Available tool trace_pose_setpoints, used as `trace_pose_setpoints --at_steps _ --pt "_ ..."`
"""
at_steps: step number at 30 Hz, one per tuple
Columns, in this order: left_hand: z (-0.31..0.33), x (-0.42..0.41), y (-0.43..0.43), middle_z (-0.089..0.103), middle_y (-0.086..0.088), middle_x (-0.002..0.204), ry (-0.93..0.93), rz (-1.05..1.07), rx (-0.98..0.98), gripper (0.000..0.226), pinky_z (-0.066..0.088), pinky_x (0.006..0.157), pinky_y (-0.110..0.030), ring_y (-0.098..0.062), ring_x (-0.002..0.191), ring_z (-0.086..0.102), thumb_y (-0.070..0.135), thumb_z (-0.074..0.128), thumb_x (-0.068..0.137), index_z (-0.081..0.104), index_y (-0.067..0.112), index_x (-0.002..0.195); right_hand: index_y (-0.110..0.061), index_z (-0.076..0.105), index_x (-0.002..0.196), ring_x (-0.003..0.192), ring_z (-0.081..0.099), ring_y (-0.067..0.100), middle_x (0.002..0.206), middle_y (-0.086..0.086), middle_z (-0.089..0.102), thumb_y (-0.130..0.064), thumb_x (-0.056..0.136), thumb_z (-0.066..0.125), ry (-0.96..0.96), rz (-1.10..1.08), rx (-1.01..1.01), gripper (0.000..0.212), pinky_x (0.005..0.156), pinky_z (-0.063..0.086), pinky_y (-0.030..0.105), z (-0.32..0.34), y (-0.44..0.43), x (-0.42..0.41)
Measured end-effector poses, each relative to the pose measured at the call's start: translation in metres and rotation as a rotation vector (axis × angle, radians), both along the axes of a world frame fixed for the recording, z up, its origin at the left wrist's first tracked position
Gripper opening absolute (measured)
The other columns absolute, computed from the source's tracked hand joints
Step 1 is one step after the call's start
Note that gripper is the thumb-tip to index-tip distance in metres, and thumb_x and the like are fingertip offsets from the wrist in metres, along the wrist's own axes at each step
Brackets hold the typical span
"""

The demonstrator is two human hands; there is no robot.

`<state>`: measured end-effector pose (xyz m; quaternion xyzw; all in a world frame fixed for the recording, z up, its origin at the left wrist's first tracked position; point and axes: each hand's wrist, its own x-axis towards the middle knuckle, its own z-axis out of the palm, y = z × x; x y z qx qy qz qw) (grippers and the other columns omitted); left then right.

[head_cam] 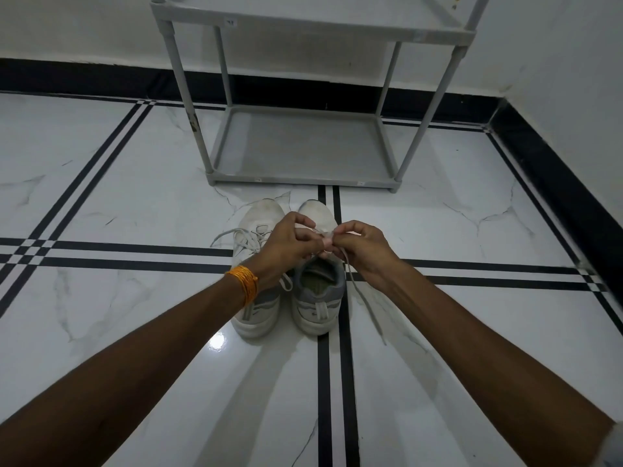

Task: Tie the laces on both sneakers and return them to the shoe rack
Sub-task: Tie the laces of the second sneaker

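We are stretching both arms forward. Our left hand (286, 244) and right hand (362, 249) are meeting, fingertips pinching closed.

floor (135, 183): glossy marble-look tile | shoe rack (303, 146): matt grey plastic | sneakers (318, 298): white cloth-like, scuffed

Two white sneakers with grey heel panels, side by side on the floor, toes toward the shoe rack (303, 178), heels toward camera. Left sneaker (257, 264) – laces loose, splayed out to its left over the upper. Right sneaker (318, 294) – lace (365, 303) mid-tie, pinched above the tongue, one free end trailing down its right side onto the floor. Rack is grey, two tiers visible, just beyond the toes, not touching.
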<state>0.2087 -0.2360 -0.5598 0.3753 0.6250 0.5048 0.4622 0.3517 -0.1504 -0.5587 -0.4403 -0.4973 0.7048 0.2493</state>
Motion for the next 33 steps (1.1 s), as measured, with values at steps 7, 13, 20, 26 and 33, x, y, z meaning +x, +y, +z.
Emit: trace_pose_setpoints --at_steps 7,13,20,26,33 --pt "-0.010 -0.003 0.004 0.073 -0.022 0.095 -0.031 0.119 -0.033 0.023 0.059 0.084 -0.044 -0.034 0.090 0.071 0.011 0.074 0.082 0.068 -0.002 0.101 0.001 0.065 0.095 0.082 0.071 0.021 0.098 0.024 0.071 0.004 0.080 0.072 -0.083 0.149 0.215 0.018 0.071 0.059 0.024 0.006 0.003 0.003" --pt "-0.012 0.002 0.005 0.074 -0.016 0.085 0.105 0.176 -0.021 0.018 0.061 0.072 -0.032 -0.034 0.083 0.072 0.016 0.076 0.081 0.072 0.004 0.094 -0.010 0.068 0.105 0.084 0.072 0.010 0.093 0.005 0.074 -0.006 0.080 0.075 -0.238 0.214 0.744 0.026 0.078 0.058 0.018 -0.003 -0.008 0.006" --pt "-0.007 0.001 0.004 0.072 -0.001 0.076 0.601 0.088 0.116 0.014 0.058 0.067 -0.021 -0.012 0.070 0.070 0.020 0.080 0.077 0.070 0.011 0.083 -0.007 0.068 0.108 0.095 0.059 0.024 0.105 0.013 0.065 -0.015 0.094 0.057 -0.558 0.378 1.139 0.020 0.079 0.041 0.022 -0.009 -0.013 -0.004" --pt "-0.005 -0.004 0.002 0.075 -0.003 0.086 0.984 -0.030 0.266 0.010 0.040 0.066 -0.009 -0.014 0.075 0.066 0.021 0.069 0.087 0.069 0.015 0.095 -0.005 0.060 0.115 0.104 0.050 0.026 0.117 0.015 0.057 -0.015 0.091 0.062 -0.735 0.363 1.239 0.026 0.088 0.043 0.031 -0.014 -0.016 -0.009" --pt "-0.001 -0.007 0.007 0.074 -0.008 0.091 1.053 -0.111 0.253 0.018 0.041 0.070 -0.024 -0.021 0.080 0.065 0.019 0.061 0.093 0.075 0.011 0.102 -0.008 0.067 0.105 0.104 0.047 0.023 0.111 0.011 0.058 -0.022 0.098 0.051 -0.646 0.356 1.044 0.022 0.082 0.038 0.027 -0.013 -0.006 -0.004"
